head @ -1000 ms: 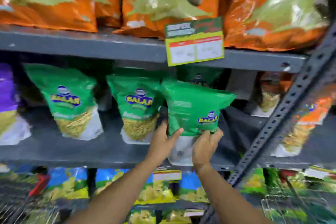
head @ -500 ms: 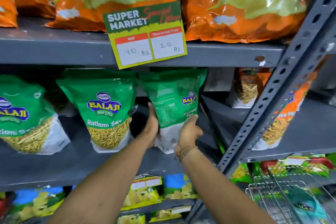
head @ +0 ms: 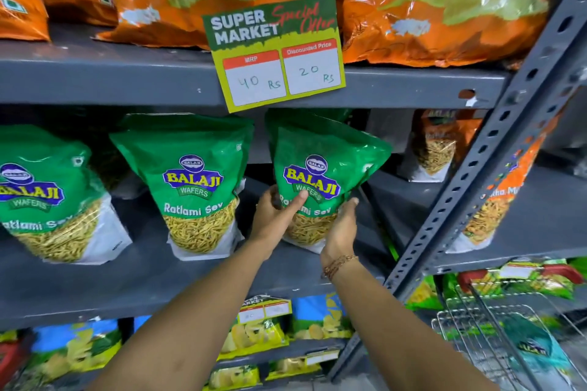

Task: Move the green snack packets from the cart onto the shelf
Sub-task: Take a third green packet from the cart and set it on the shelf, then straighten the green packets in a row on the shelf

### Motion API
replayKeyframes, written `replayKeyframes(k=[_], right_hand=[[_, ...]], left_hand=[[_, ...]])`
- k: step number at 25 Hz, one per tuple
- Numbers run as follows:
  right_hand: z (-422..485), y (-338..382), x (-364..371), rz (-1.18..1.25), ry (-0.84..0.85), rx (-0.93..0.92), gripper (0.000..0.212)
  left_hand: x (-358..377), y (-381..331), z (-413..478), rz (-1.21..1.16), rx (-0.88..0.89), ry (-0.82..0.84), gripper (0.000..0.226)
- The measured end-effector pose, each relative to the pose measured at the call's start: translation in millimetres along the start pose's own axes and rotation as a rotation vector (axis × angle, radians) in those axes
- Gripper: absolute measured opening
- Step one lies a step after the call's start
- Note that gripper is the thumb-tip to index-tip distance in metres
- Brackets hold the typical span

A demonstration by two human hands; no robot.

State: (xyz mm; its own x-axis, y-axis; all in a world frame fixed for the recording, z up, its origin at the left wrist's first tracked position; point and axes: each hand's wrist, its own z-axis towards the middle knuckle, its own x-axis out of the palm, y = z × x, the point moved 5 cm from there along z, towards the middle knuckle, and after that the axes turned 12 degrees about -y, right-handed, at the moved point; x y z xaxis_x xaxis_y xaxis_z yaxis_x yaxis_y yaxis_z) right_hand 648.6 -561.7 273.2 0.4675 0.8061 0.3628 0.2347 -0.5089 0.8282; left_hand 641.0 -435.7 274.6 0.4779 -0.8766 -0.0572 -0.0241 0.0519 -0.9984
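In the centre of the frame both hands hold a green snack packet (head: 320,174) upright on the grey middle shelf (head: 133,282), its lower edge resting on or just above the shelf board; which of the two cannot be told. The left hand (head: 274,216) grips the packet's lower left side, its thumb laid across the front over the printed name and its other fingers hidden behind the packet. The right hand (head: 341,225) cups the lower right corner, palm turned inward, fingers pressed together against the packet's side, and a thin bracelet (head: 338,265) circles that wrist. Just to the left stands a second green packet (head: 193,181), close beside the held one but apart from it, and a third green packet (head: 41,194) stands at the left edge of the frame. A yellow and green price card (head: 276,54) hangs from the edge of the upper shelf, directly above the held packet. Large orange bags (head: 444,0) fill the upper shelf across the top of the frame. At the lower right, behind a perforated grey upright (head: 495,143), a wire cart (head: 482,336) holds at least one more green packet (head: 536,349), which is blurred.
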Motion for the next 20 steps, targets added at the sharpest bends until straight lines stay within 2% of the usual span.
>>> replayKeyframes(k=[1, 3, 6, 9, 10, 12, 13, 14, 15, 16, 18, 20], right_hand=[[2.2, 4.2, 2.7, -0.009, 0.051, -0.002, 0.05], [4.4, 10.4, 7.5, -0.072, 0.093, -0.015, 0.051], [3.2, 12.7, 8.3, -0.13, 0.041, -0.03, 0.05], [2.4, 8.2, 6.2, -0.098, -0.008, 0.0, 0.051], [3.1, 3.9, 0.9, -0.173, -0.081, -0.029, 0.054], [-14.4, -14.1, -16.8, -0.409, -0.386, -0.06, 0.057], [-33.4, -25.5, -23.0, -0.466, -0.509, -0.077, 0.053], [-58.5, -37.7, -17.2, -0.445, -0.493, -0.142, 0.047], [-83.3, -49.3, -4.5, -0.393, -0.355, -0.233, 0.038], [-114.5, -63.5, 19.7, -0.372, -0.143, -0.313, 0.031], [-164.7, -89.0, 76.0, -0.426, 0.28, -0.481, 0.03], [-205.2, -105.2, 137.1, -0.451, 0.532, -0.598, 0.022]], left_hand=[[-3.4, -0.4, -3.8, 0.04, 0.048, -0.05, 0.045], [-8.1, -1.1, -8.7, 0.17, 0.104, -0.14, 0.054], [-8.4, 2.4, -9.9, 0.21, 0.0, -0.192, 0.072], [-5.3, -2.3, -14.9, 0.185, -0.066, -0.152, 0.071], [-6.0, -3.2, -16.1, 0.184, -0.079, -0.135, 0.072], [-21.0, -2.6, -23.0, 0.205, -0.055, -0.107, 0.075], [-32.2, -4.3, -28.6, 0.19, -0.001, -0.12, 0.069], [-51.7, -8.9, -35.3, 0.141, 0.077, -0.164, 0.056], [-74.8, -14.1, -42.9, 0.089, 0.149, -0.241, 0.043], [-108.2, -17.3, -47.9, 0.058, 0.2, -0.358, 0.041], [-182.6, -25.9, -54.4, 0.005, 0.256, -0.674, 0.041], [-262.3, -34.8, -51.4, -0.173, 0.27, -0.993, 0.033]])
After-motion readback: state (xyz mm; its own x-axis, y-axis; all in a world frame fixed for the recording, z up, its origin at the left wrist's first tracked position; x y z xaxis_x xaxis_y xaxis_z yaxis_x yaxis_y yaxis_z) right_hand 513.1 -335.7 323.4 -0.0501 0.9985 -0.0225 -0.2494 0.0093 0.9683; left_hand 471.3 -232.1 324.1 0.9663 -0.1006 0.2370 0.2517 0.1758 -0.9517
